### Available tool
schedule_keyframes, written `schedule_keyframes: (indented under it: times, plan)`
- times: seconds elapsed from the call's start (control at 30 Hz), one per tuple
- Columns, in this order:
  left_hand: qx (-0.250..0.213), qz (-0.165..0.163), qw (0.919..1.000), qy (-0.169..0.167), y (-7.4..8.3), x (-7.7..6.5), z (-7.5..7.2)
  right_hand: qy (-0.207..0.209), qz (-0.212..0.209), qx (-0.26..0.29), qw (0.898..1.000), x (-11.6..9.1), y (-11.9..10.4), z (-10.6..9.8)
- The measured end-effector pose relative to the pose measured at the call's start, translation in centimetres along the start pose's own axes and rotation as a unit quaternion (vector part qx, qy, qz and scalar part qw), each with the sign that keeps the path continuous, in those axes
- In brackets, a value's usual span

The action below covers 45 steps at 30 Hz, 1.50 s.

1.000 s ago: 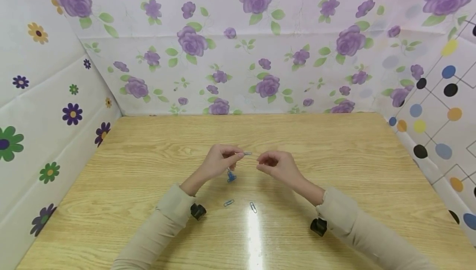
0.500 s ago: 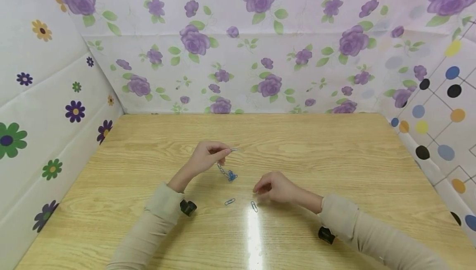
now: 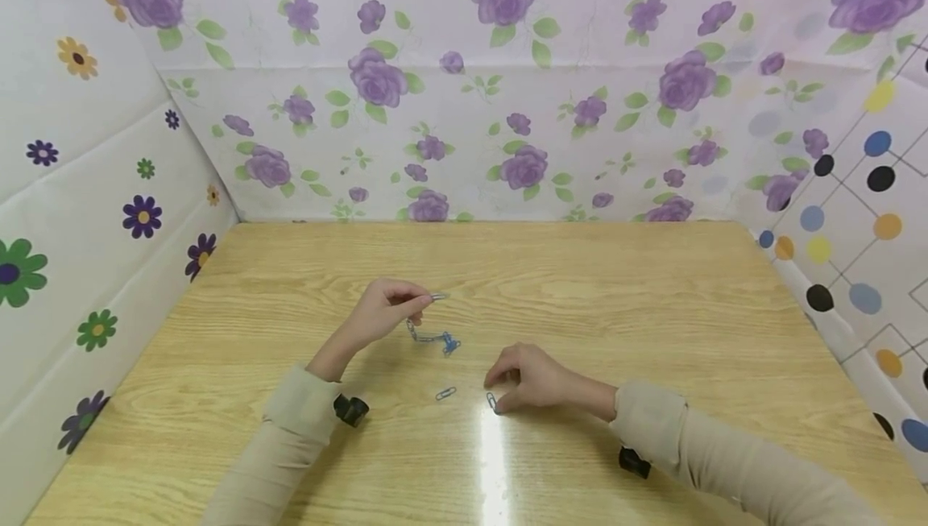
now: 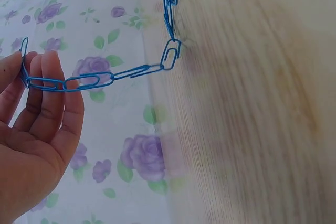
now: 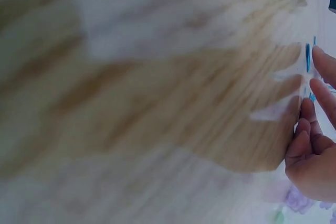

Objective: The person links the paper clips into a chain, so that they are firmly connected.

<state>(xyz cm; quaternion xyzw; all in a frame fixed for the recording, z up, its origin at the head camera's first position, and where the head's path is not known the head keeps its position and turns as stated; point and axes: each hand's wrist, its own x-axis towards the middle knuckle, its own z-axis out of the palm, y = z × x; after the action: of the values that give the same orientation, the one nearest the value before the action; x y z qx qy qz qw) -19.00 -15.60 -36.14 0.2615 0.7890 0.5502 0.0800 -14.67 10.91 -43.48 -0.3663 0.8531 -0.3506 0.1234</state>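
My left hand (image 3: 384,310) pinches the end link of a blue paper clip chain (image 4: 88,82) between thumb and forefinger, and that clip sticks up past the fingertips. From there the chain runs across the other fingers and down to the table, where its far end lies in a small heap (image 3: 450,344). Low over the table, my right hand (image 3: 535,377) has its thumb and forefinger spread at either end of a loose paper clip (image 3: 491,402). The right wrist view shows this paper clip (image 5: 307,57) edge-on beside the thumb.
A second loose paper clip (image 3: 445,393) lies left of the right hand. The wooden table (image 3: 616,276) is bounded at the back by a flowered cloth (image 3: 464,139), with patterned cloths at both sides. Glare streaks the front of the tabletop.
My left hand has drawn left with the chain, stretching more of it out from the heap. My right hand has come down and nearer to me, from beside the left hand to the loose paper clip.
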Motion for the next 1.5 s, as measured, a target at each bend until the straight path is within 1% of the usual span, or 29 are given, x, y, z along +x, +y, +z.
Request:
schedule_keyframes:
  times: [0.17, 0.33, 0.6, 0.83, 0.9, 1.17, 1.33, 1.5]
  plan:
    - [0.001, 0.003, 1.0, -0.002, -0.1, -0.3, -0.3, 0.007, 0.002, -0.018, 1.0, 0.1, -0.1, 0.3]
    - [0.004, -0.009, 0.9999, -0.006, 0.0, -0.5, -0.3, 0.012, 0.011, -0.023, 1.0, 0.2, -0.2, 0.5]
    - [0.002, -0.021, 0.9997, -0.01, 0.5, -0.6, 0.0, -0.005, 0.024, -0.023, 0.999, 0.3, -0.6, 0.5]
    - [0.015, -0.019, 0.9996, -0.014, 0.9, -0.6, 0.4, -0.024, 0.023, 0.046, 0.998, 0.4, -1.0, 0.5]
    - [0.016, -0.018, 0.9996, -0.015, 0.9, -0.6, 0.4, -0.026, 0.019, 0.055, 0.998, 0.4, -1.0, 0.4]
    - [0.005, -0.014, 0.9997, -0.021, 0.8, -0.5, 0.8, -0.033, 0.024, 0.106, 0.994, 0.3, -0.7, -0.3]
    - [0.007, -0.016, 0.9996, -0.022, 1.1, -0.5, 1.1, -0.014, 0.038, 0.113, 0.993, 0.4, 0.1, -0.9]
    - [0.016, -0.011, 0.9995, -0.026, 1.3, -0.3, 1.3, 0.013, 0.066, 0.142, 0.988, 0.2, 0.6, -1.8]
